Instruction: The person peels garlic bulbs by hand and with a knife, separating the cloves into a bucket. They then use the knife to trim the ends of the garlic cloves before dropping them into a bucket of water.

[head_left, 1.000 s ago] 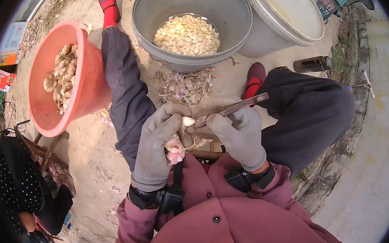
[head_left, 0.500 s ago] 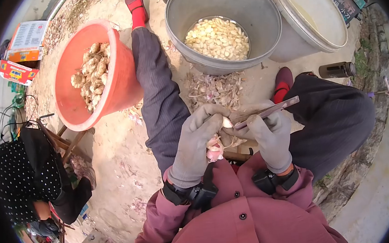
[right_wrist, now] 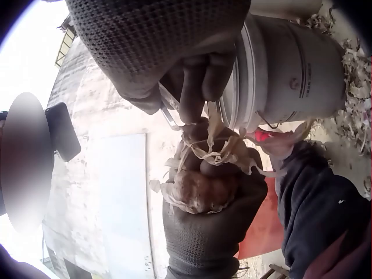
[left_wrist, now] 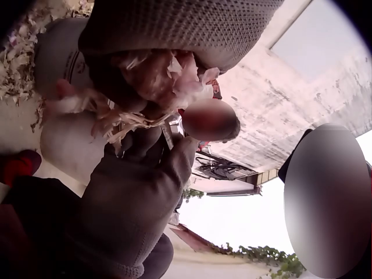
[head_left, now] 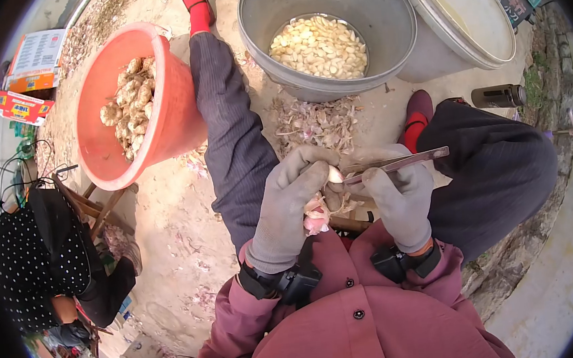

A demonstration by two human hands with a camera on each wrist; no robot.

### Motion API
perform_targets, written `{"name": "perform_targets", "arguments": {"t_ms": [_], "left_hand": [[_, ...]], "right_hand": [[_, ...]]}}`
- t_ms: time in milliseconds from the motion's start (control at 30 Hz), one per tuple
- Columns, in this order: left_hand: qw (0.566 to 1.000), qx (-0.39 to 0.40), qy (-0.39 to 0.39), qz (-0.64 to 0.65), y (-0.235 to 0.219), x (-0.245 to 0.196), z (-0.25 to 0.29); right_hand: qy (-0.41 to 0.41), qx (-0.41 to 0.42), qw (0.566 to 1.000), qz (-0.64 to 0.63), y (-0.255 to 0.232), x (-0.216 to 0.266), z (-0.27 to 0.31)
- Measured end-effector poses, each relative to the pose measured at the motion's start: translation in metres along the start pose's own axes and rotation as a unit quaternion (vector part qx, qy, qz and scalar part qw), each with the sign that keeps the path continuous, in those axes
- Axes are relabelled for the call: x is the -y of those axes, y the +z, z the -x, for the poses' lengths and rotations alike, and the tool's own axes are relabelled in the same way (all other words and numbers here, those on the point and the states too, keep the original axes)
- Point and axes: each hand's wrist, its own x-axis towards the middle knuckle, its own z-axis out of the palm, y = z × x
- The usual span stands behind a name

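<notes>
My gloved left hand (head_left: 281, 210) pinches a pale garlic clove (head_left: 334, 174) between thumb and forefinger. Lower in the same hand sits a pinkish garlic bulb (head_left: 316, 216) with papery skin peeling off, held against the palm by the other fingers. In the right wrist view dry skin strips (right_wrist: 224, 152) trail from this bulb. My gloved right hand (head_left: 401, 200) grips a long, narrow metal tool (head_left: 426, 156) of two flat strips, like tweezers. Its working end lies right at the clove, while the far end sticks out past the right hand.
Beyond my hands stands a grey bucket (head_left: 257, 20) with peeled cloves in liquid, a white bucket (head_left: 438, 52) beside it. A tilted red tub (head_left: 180, 113) of garlic bulbs is at the left. Skins (head_left: 316, 123) litter the ground; a dark bottle (head_left: 499, 96) lies right.
The head view has swung left, so the scene sits farther right than a second ago. Both hands keep their grips, with the tool's end staying at the clove.
</notes>
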Motion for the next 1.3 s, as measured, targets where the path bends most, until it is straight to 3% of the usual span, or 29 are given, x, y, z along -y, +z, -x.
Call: {"name": "perform_targets", "arguments": {"t_ms": [67,200,400,500,567,800,867,1000,1033,1067,1300], "left_hand": [[1.000,-0.003,-0.002,0.022,0.000,0.002,0.001],[1.000,0.004,-0.009,0.019,-0.002,0.002,0.000],[0.999,0.018,-0.007,0.032,-0.003,0.003,0.000],[0.999,0.019,-0.008,0.035,-0.003,0.002,0.000],[0.999,0.016,-0.007,0.035,-0.001,0.000,0.001],[1.000,0.006,-0.012,0.027,-0.002,-0.001,0.002],[1.000,0.003,-0.008,0.026,0.000,0.002,0.001],[0.999,-0.033,0.011,-0.032,0.006,0.007,-0.002],[0.996,-0.045,0.012,-0.073,0.008,0.007,-0.002],[0.996,-0.046,0.012,-0.073,0.009,0.007,-0.002],[1.000,-0.013,0.002,0.003,-0.003,0.004,-0.002]], "right_hand": [[0.035,0.017,0.999,0.000,-0.001,0.005,-0.001],[0.019,0.040,0.999,0.026,-0.002,0.005,-0.001],[0.073,0.016,0.995,-0.059,-0.002,0.004,0.000],[0.024,0.001,0.997,-0.075,0.000,0.002,0.001],[-0.056,0.026,0.998,0.018,-0.003,-0.004,0.000],[-0.064,0.024,0.994,0.086,-0.001,-0.002,0.000],[0.036,-0.005,0.998,0.056,0.000,0.001,0.001],[0.053,-0.032,0.995,0.072,0.000,-0.007,0.001],[0.066,-0.040,0.997,0.003,-0.001,-0.008,-0.003],[0.078,-0.047,0.994,-0.066,-0.001,-0.010,-0.006],[0.048,-0.126,0.990,-0.029,-0.011,-0.019,-0.012]]}}
